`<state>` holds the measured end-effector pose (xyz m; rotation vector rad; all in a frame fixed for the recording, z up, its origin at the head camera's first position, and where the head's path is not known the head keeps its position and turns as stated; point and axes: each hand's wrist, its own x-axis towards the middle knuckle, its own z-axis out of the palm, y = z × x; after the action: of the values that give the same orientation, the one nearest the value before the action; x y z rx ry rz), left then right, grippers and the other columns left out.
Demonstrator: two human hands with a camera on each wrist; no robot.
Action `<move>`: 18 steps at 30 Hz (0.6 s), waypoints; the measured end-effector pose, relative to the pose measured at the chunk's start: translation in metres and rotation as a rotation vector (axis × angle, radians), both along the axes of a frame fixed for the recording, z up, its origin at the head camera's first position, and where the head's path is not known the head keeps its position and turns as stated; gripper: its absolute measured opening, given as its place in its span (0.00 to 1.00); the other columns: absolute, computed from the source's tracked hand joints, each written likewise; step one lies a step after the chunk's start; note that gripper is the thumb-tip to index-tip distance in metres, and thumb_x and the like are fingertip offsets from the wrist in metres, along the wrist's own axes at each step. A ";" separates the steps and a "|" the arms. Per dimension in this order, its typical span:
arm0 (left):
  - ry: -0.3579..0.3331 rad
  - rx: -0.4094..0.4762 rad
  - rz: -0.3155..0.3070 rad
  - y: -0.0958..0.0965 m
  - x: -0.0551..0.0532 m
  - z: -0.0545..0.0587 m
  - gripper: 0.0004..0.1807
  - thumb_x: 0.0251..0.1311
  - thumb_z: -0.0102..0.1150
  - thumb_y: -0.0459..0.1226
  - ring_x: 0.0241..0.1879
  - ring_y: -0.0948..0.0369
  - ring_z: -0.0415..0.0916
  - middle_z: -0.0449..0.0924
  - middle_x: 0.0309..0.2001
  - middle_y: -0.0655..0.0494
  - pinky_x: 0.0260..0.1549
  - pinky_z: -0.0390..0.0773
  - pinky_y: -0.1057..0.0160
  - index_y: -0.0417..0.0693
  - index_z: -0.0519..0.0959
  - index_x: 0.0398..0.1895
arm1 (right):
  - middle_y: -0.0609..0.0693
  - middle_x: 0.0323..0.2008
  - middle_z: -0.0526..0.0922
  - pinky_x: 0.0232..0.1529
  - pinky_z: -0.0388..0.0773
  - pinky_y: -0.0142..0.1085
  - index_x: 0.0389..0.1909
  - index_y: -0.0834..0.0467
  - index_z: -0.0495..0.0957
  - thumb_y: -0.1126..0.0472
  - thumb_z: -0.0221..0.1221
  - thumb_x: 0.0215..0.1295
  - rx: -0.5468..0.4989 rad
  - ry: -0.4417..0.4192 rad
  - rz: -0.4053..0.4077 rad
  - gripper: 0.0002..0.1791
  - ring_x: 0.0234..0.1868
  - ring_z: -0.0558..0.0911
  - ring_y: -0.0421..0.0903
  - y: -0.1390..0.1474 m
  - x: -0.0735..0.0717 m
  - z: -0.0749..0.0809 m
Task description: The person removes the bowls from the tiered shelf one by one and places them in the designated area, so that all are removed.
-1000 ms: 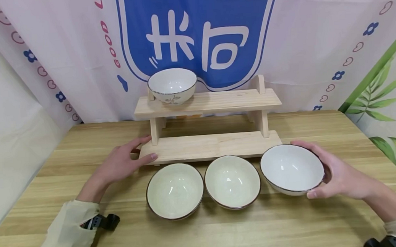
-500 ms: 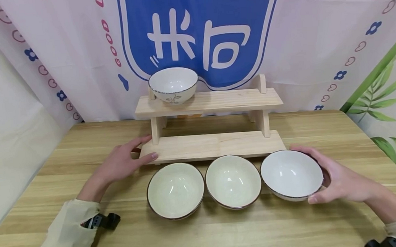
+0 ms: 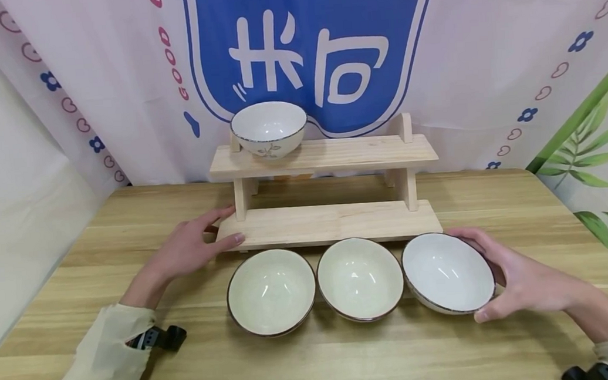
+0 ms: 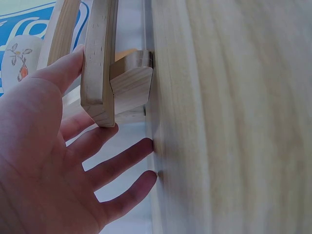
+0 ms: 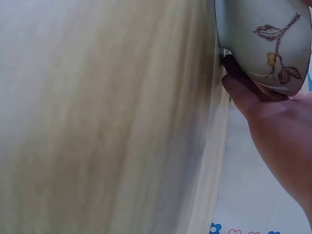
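Now white bowl (image 3: 447, 273), lower right: lowered into line; seating unclear.
Right hand (image 3: 527, 280): fingers round it.
Left hand (image 3: 186, 251): fingers apart against stand (image 3: 333, 223).

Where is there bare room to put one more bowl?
Bare: upper shelf, right of its bowl; lower shelf, between the uprights; tabletop in front of the three-bowl row. Crowded: that row, the right hand gripping its end bowl; the lower shelf's left end, held by the left hand.
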<state>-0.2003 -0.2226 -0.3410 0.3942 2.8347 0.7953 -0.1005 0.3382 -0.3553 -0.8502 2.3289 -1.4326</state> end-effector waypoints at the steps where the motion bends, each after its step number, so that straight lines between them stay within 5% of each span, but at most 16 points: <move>1: 0.000 0.000 0.001 0.000 0.000 0.000 0.49 0.68 0.57 0.70 0.68 0.38 0.77 0.70 0.77 0.35 0.59 0.81 0.36 0.59 0.59 0.85 | 0.53 0.72 0.70 0.63 0.78 0.26 0.81 0.62 0.50 0.74 0.79 0.43 0.006 -0.002 -0.001 0.65 0.66 0.77 0.37 0.000 0.000 0.001; 11: -0.002 0.004 -0.005 0.000 -0.001 -0.001 0.48 0.68 0.57 0.69 0.68 0.38 0.77 0.69 0.77 0.35 0.59 0.82 0.37 0.59 0.59 0.85 | 0.52 0.75 0.69 0.65 0.72 0.22 0.84 0.56 0.51 0.69 0.80 0.46 0.119 0.048 -0.010 0.66 0.70 0.73 0.34 0.003 0.001 0.013; 18: 0.000 0.004 -0.006 -0.001 0.000 -0.001 0.48 0.69 0.57 0.69 0.69 0.38 0.76 0.68 0.78 0.35 0.59 0.81 0.36 0.58 0.59 0.85 | 0.49 0.70 0.77 0.66 0.70 0.18 0.80 0.56 0.62 0.72 0.79 0.48 0.144 0.198 -0.107 0.57 0.68 0.76 0.31 -0.005 -0.010 0.031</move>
<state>-0.2003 -0.2233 -0.3422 0.4025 2.8312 0.8006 -0.1105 0.3332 -0.3240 -0.8748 2.6244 -1.2518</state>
